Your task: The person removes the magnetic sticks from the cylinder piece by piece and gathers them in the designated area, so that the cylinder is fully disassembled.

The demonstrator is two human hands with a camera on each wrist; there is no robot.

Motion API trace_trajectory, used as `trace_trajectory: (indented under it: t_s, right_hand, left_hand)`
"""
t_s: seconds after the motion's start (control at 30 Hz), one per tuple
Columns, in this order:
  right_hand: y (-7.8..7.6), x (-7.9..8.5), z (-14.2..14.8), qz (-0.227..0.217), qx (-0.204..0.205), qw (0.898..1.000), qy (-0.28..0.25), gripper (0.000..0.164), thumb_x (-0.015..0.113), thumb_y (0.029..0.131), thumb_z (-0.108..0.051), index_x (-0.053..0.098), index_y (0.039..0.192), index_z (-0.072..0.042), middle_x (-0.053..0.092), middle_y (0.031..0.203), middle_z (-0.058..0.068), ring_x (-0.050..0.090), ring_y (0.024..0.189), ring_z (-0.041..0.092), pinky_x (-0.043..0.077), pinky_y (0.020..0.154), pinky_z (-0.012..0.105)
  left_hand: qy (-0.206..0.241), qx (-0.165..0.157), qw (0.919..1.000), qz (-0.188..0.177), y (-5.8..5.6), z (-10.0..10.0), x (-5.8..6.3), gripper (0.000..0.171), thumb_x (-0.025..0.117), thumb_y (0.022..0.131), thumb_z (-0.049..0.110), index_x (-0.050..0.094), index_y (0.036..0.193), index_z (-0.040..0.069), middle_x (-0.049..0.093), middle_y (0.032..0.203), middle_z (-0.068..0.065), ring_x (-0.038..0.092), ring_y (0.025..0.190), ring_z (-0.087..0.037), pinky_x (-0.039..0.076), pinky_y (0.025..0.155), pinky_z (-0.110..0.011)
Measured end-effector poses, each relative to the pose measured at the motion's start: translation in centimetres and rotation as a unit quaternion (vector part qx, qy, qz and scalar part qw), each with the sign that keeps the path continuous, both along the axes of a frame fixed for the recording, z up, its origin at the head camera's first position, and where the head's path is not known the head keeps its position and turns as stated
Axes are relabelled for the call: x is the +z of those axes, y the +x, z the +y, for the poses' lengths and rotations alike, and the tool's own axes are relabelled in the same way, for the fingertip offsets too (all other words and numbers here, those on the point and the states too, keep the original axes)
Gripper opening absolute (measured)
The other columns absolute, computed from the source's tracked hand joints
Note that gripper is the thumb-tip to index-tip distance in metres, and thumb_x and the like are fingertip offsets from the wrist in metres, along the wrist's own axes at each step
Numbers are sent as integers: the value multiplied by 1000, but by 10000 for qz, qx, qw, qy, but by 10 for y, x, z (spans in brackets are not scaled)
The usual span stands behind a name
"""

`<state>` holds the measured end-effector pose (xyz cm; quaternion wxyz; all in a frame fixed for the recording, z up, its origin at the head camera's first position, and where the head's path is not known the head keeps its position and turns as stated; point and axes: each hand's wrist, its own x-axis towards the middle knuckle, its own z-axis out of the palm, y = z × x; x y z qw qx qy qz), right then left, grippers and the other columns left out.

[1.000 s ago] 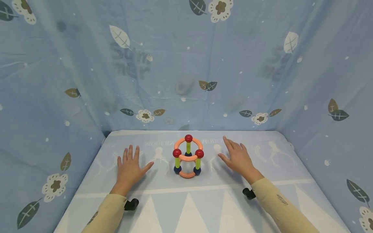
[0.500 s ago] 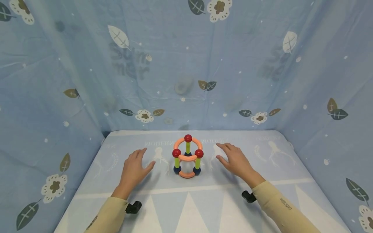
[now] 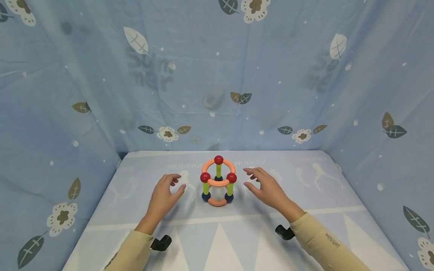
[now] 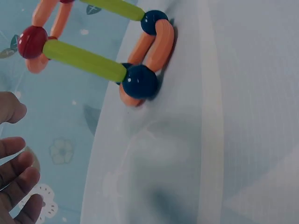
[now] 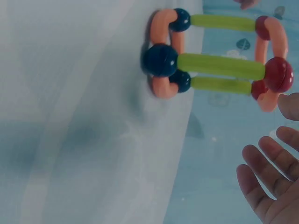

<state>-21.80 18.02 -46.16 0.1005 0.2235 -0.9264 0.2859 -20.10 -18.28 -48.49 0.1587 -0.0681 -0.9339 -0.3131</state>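
Note:
A toy frame built of balls and rods (image 3: 218, 183) stands upright on the table, in the middle of the head view. Its top ring joins red balls (image 3: 218, 160) with curved orange pieces; straight green rods (image 4: 86, 59) lead down to dark blue balls (image 5: 160, 60) and a lower orange ring. To its left my left hand (image 3: 162, 197) hovers with fingers loosely bent, thumb toward the toy, holding nothing. On the other side my right hand (image 3: 268, 189) is nearer to the toy, fingers slightly bent and apart from it, also holding nothing.
The table (image 3: 217, 222) wears a pale cloth with white triangles and faint printing. Blue patterned curtains (image 3: 217, 75) enclose it at the back and both sides. A black wrist-worn piece (image 3: 161, 243) sticks out beside the left sleeve, another (image 3: 285, 232) beside the right.
Both hands have moved inward toward the toy. The left hand's spread fingers have bent and turned to face it; the right hand's fingers have bent a little. The toy stays in place.

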Motion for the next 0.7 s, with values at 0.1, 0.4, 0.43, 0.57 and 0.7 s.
trace_trajectory:
  t_s: [0.1, 0.4, 0.43, 0.57, 0.7]
  right_hand:
    - [1, 4, -5, -78, 63, 9997, -222, 50, 75, 95, -25, 59, 141, -14, 63, 124, 5, 65, 105, 20, 58, 89, 41]
    - [1, 13, -19, -242, 264, 9966, -747, 43, 76, 94, -19, 63, 135, -16, 63, 125, 5, 65, 103, 18, 59, 86, 37]
    - [1, 13, -20, -247, 283, 9962, -780, 43, 76, 94, -19, 63, 135, -16, 63, 125, 6, 65, 102, 18, 59, 86, 37]
    - [-1, 14, -26, -227, 360, 9951, -892, 42, 76, 94, -19, 64, 134, -15, 63, 124, 5, 66, 101, 18, 59, 86, 37]
    - [-2, 14, -32, -254, 444, 9936, -1007, 39, 76, 94, -19, 66, 132, -14, 62, 123, 4, 67, 100, 17, 60, 84, 34]
  left_hand:
    - [307, -103, 9995, -23, 2, 6, 5, 39, 74, 93, 26, 64, 125, 6, 62, 110, -9, 58, 98, -27, 50, 83, -43]
    - [727, -591, 9949, 379, 2, 22, 12, 35, 76, 93, 22, 65, 122, 7, 61, 117, -8, 57, 102, -25, 51, 88, -46]
    - [746, -631, 9943, 415, 2, 24, 12, 34, 76, 92, 21, 65, 122, 8, 61, 119, -9, 56, 104, -26, 50, 90, -46]
    - [740, -720, 9936, 460, 1, 33, 14, 37, 78, 91, 21, 65, 124, 10, 58, 126, -9, 53, 116, -28, 47, 99, -50]
    - [829, -868, 9915, 511, 0, 41, 16, 40, 78, 90, 22, 64, 126, 11, 57, 129, -8, 49, 124, -29, 44, 104, -54]
